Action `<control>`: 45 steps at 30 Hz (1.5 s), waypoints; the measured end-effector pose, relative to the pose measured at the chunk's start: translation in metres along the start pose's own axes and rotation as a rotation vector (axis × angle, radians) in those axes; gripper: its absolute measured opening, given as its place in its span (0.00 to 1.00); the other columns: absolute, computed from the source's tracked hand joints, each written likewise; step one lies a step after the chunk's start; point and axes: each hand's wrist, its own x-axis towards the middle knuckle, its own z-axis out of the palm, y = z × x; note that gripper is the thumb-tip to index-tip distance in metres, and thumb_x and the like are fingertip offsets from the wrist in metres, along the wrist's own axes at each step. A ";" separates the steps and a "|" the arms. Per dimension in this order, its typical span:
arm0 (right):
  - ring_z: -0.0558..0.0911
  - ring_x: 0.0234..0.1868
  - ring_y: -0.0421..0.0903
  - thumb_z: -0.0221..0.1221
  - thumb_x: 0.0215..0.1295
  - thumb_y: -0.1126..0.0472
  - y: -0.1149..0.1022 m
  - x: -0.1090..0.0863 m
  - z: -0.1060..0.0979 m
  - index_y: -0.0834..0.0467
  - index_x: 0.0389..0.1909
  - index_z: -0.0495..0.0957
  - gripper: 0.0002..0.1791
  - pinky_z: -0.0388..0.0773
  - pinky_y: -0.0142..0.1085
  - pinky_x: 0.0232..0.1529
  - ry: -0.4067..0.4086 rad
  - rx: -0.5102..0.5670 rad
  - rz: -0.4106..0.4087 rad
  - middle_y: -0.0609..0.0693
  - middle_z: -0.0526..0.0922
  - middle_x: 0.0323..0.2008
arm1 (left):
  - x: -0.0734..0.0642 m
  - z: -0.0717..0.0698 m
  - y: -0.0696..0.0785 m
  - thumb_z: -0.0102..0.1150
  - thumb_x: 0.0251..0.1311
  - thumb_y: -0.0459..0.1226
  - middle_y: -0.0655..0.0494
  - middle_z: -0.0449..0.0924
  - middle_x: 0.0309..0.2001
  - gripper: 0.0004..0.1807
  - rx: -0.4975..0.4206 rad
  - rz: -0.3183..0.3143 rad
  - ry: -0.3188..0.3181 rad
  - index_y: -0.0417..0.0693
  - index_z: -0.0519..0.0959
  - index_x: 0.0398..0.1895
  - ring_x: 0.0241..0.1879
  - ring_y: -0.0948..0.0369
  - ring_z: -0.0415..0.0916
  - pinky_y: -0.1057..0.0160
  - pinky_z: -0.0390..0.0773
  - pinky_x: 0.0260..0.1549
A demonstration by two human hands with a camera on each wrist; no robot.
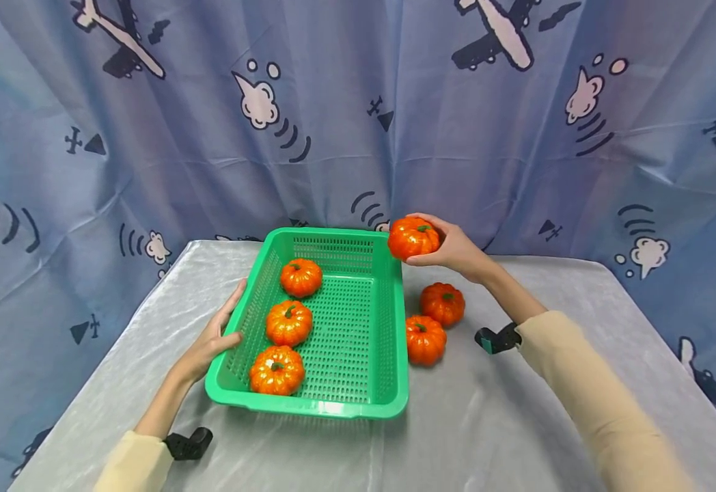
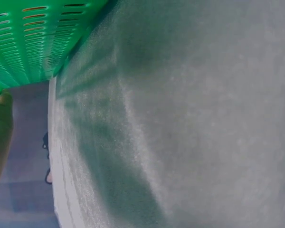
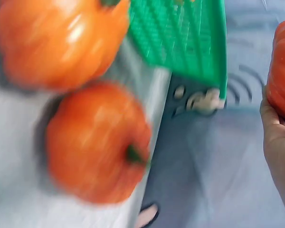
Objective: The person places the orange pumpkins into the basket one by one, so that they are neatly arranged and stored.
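Observation:
My right hand (image 1: 453,249) holds a small orange pumpkin (image 1: 413,238) with a green stem, raised at the far right corner of a green plastic basket (image 1: 389,407). The same pumpkin (image 3: 282,71) shows at the right edge of the right wrist view. My left hand (image 1: 215,338) grips the basket's left side, thumb over the rim and fingers along the outer wall. Inside the basket, three pumpkins stand in a row along the left: a far one (image 1: 300,277), a middle one (image 1: 289,323) and a near one (image 1: 277,370).
Two more pumpkins, one (image 1: 442,305) behind the other (image 1: 425,340), sit on the table just right of the basket. A pale grey cloth (image 1: 456,437) covers the table. Behind its far edge hangs a blue curtain (image 1: 346,102) printed with planes.

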 end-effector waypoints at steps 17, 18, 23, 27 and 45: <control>0.73 0.53 0.51 0.70 0.49 0.65 -0.034 0.058 0.079 0.52 0.65 0.68 0.39 0.77 0.44 0.52 -0.126 0.019 -0.069 0.53 0.74 0.56 | 0.003 0.007 -0.007 0.45 0.51 0.25 0.45 0.27 0.76 0.50 -0.019 -0.002 -0.009 0.48 0.33 0.77 0.67 0.49 0.55 0.61 0.72 0.56; 0.73 0.53 0.51 0.70 0.49 0.65 -0.034 0.061 0.082 0.51 0.65 0.68 0.39 0.77 0.44 0.51 -0.116 0.032 -0.057 0.53 0.74 0.56 | 0.003 0.008 -0.006 0.45 0.51 0.25 0.45 0.27 0.76 0.50 -0.016 -0.002 -0.007 0.48 0.34 0.77 0.68 0.46 0.53 0.61 0.72 0.56; 0.73 0.53 0.51 0.71 0.50 0.62 -0.038 0.073 0.097 0.51 0.65 0.68 0.39 0.77 0.44 0.52 -0.035 0.053 0.002 0.53 0.74 0.56 | 0.002 0.007 -0.004 0.45 0.50 0.25 0.47 0.26 0.76 0.51 -0.017 -0.002 -0.004 0.47 0.33 0.76 0.69 0.36 0.43 0.63 0.70 0.57; 0.73 0.53 0.51 0.71 0.49 0.58 -0.042 0.079 0.109 0.52 0.65 0.68 0.39 0.76 0.43 0.52 0.036 0.021 0.054 0.53 0.73 0.57 | 0.001 0.005 -0.003 0.45 0.50 0.25 0.47 0.25 0.76 0.51 0.005 0.000 0.005 0.46 0.33 0.76 0.70 0.37 0.38 0.67 0.67 0.58; 0.70 0.57 0.54 0.73 0.45 0.49 -0.018 0.067 0.167 0.61 0.64 0.68 0.45 0.76 0.43 0.54 0.471 -0.085 0.451 0.60 0.71 0.58 | 0.004 -0.004 -0.002 0.44 0.50 0.24 0.48 0.26 0.76 0.51 -0.002 -0.014 0.019 0.48 0.34 0.77 0.68 0.40 0.49 0.67 0.72 0.56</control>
